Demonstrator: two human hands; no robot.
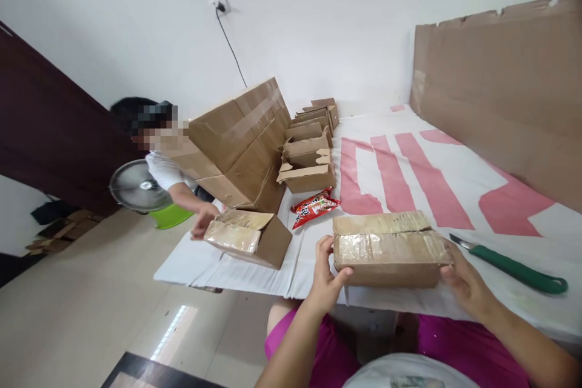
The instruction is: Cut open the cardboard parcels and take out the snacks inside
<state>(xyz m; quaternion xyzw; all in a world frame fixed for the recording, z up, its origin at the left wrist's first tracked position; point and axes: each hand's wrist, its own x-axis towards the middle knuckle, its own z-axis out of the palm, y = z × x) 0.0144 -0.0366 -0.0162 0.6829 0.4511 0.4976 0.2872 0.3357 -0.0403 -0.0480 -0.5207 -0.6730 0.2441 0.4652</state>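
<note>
A closed cardboard box (386, 248) with shiny tape over its top lies at the front edge of the table. My left hand (328, 276) grips its left end, thumb in front and fingers around the corner. At the opposite end, my right hand (464, 279) holds the box with thumb and fingers. A green-handled utility knife (518, 267) rests on the cloth just right of that hand, its blade pointing toward the box. Behind the box's left end is a red food packet (313, 206). Another taped box (250, 239) sits to the left, near the table corner.
Several open cardboard boxes (307, 179) stand in a row behind the packet, beside a large carton (236, 145). A co-worker's hand (204, 221) is at the left taped box. A tall cardboard sheet (500, 91) borders the right. A fan (140, 185) stands on the floor.
</note>
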